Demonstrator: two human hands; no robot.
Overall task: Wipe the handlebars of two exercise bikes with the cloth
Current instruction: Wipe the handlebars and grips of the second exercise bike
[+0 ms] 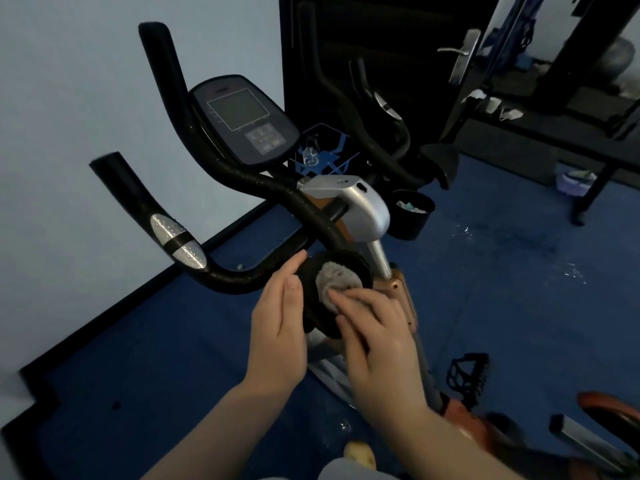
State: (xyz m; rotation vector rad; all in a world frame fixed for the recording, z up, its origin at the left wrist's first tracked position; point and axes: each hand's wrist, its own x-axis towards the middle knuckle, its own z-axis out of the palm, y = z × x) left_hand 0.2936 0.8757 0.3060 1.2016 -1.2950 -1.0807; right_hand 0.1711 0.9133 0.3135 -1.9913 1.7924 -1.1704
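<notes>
The near exercise bike has black curved handlebars (242, 188) with silver grip sensors and a console (242, 119) between them. Below its silver stem sits a round black holder (332, 271). A grey cloth (337, 278) lies inside that holder. My right hand (377, 337) presses its fingertips on the cloth. Around the holder's left rim curls my left hand (280, 323), steadying it. A second bike's black handlebars (374, 116) stand behind, against the dark door.
A black cup (412, 213) with scraps hangs right of the stem. A pale wall (86, 116) runs along the left. The floor (502, 289) is blue. A pedal (467, 372) and orange frame lie lower right. A dark bench frame (554, 133) stands far right.
</notes>
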